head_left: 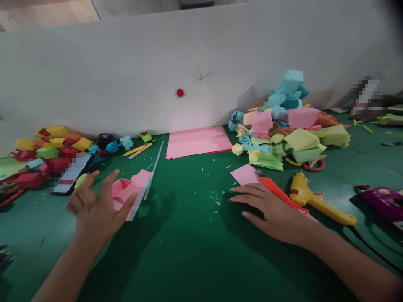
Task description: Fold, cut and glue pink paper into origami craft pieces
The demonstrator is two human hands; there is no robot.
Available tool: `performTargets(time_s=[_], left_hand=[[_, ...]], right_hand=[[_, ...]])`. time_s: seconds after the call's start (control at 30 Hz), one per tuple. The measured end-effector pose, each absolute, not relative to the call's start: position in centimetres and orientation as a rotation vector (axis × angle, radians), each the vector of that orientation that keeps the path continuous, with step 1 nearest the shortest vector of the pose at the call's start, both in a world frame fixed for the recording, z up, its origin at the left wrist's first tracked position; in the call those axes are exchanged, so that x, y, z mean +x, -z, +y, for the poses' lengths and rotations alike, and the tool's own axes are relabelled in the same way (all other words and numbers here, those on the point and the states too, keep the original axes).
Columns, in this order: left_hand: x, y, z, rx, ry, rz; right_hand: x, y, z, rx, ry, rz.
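Observation:
My left hand (99, 205) is raised with its fingers apart and holds nothing. Just beyond its thumb lies a folded pink paper piece (123, 188), partly hidden by the fingers, beside a clear strip (154, 170). My right hand (267, 209) is spread, palm down, low over the green table (189, 243). A small pink paper sheet (244, 174) and an orange-red plastic tool (277, 188) lie right beyond its fingers; the hand covers part of both. I cannot tell whether it touches them. A yellow hot glue gun (315, 199) rests to its right.
Pink paper sheets (198, 142) lie against the white wall (141, 75). Folded paper shapes form one heap (302, 138) at right and another (59, 142) at left. A phone (72, 174), pencils (138, 151) and a purple object (382, 203) are also on the table.

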State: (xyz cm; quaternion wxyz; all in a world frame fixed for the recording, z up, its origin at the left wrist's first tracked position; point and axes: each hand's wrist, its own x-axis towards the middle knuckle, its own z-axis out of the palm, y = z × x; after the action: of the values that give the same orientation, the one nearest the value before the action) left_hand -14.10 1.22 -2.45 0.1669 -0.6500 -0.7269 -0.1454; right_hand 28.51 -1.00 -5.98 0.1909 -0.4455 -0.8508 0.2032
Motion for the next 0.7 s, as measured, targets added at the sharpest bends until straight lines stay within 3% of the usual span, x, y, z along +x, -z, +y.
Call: performTargets(time_s=[0.33,0.5,0.7], left_hand=[[-8.8,4.7,0.3,-2.332,0.483,-1.297],[-4.9,4.6,2.8,-2.617,0.508,-1.375],[-0.3,5.5,13.3,-2.541,0.445,-1.535]], right_hand=[[28.8,6.5,-1.4,-1.379,-0.563,-2.45],[28.8,6.4,-1.2,-1.379,-0.547,-2.47],[28.7,6.2,-1.3,-1.424,-0.517,-2.503]])
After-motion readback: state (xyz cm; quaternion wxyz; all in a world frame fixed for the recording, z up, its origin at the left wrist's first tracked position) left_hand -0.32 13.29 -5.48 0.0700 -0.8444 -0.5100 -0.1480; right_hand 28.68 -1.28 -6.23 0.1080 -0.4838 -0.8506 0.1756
